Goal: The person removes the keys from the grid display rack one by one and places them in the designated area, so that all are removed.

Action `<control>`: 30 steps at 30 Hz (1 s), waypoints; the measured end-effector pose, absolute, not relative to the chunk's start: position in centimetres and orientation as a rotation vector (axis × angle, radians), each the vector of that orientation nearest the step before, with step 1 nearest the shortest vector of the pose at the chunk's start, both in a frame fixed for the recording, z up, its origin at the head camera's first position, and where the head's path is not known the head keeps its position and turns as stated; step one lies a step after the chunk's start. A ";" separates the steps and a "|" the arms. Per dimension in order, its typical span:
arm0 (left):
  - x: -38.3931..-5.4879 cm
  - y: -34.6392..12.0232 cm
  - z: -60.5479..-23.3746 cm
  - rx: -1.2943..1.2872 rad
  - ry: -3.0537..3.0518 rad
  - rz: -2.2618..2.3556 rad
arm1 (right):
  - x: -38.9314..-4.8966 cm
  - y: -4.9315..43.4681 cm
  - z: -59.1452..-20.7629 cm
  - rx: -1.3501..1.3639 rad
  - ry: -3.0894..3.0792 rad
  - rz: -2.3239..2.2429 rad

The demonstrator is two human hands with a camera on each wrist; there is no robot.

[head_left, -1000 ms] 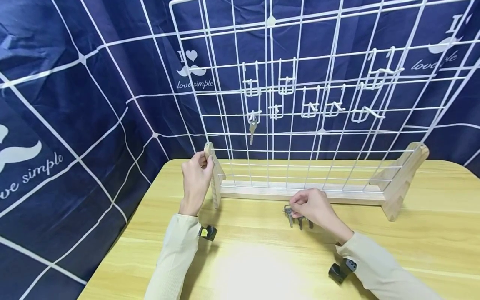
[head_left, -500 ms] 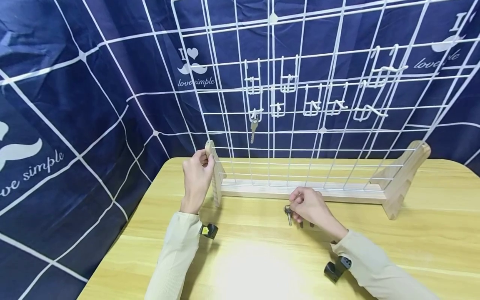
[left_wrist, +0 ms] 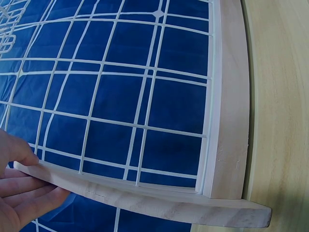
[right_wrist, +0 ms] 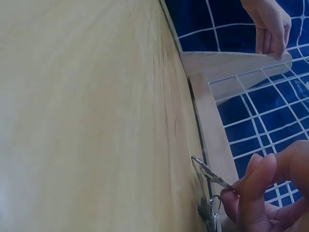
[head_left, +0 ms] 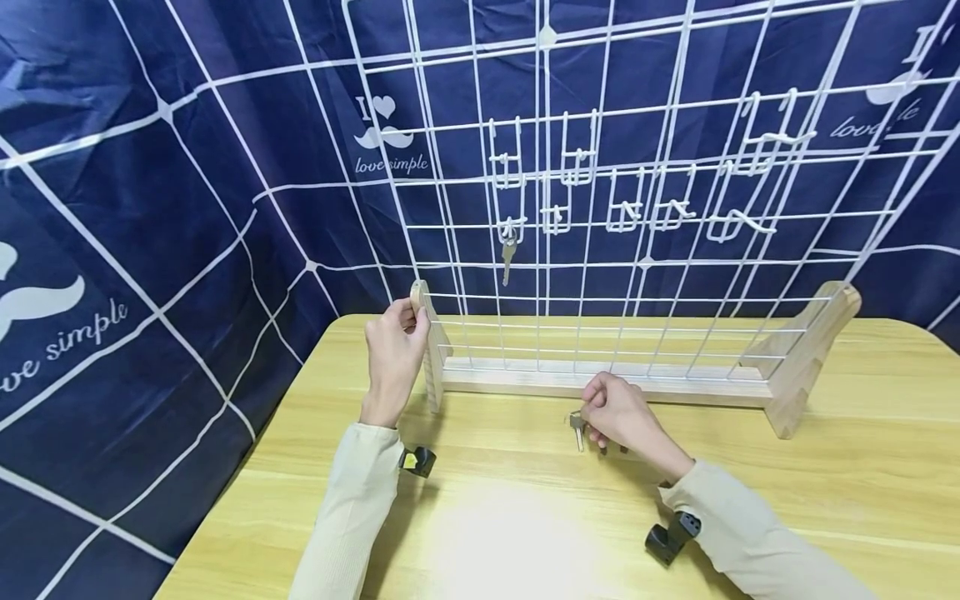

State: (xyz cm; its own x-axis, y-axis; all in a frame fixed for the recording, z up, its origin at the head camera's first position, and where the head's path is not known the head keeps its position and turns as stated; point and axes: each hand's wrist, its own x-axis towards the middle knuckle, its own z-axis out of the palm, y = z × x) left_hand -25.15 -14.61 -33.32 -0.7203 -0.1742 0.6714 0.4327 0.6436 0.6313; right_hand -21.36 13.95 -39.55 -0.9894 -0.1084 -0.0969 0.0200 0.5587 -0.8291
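Observation:
With its thumb and fingers my left hand [head_left: 393, 358] grips the upper end of the left wooden foot [head_left: 428, 350] of a white wire grid rack; the left wrist view shows the same foot [left_wrist: 145, 205] between thumb and fingers. My right hand [head_left: 628, 417] is low before the rack's base, pinching a small silver key [right_wrist: 212, 173] by its head end. More keys [right_wrist: 207, 212], one with a ring, lie on the table below it, mostly covered by the hand in the head view. A single key [head_left: 508, 258] hangs from a lower left hook [head_left: 512, 230].
Several white wire hooks [head_left: 675, 208] are clipped on the grid [head_left: 592, 275]. The right wooden foot [head_left: 813, 367] stands on the wooden table [head_left: 480, 467]. Behind is a dark blue patterned curtain [head_left: 187, 250]. Each wrist wears a black camera [head_left: 672, 537].
My right hand has moved slightly, so the keys under it show less than a second ago. My left hand keeps its grip on the wooden foot. The hanging key stays on its hook.

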 end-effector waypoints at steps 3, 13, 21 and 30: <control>-25.1 -14.6 -33.3 -0.201 -2.134 -1.065 | -21.4 13.9 -39.6 -0.058 2.638 -1.422; -25.1 -14.6 -33.3 -0.208 -2.128 -1.073 | -21.2 14.2 -39.4 -0.186 2.806 -1.238; -25.0 -14.7 -33.4 -0.208 -2.125 -1.076 | -21.6 13.9 -38.8 -0.835 2.927 -0.768; -25.1 -14.6 -33.4 -0.210 -2.122 -1.079 | -21.6 13.9 -39.1 -1.016 2.984 -0.599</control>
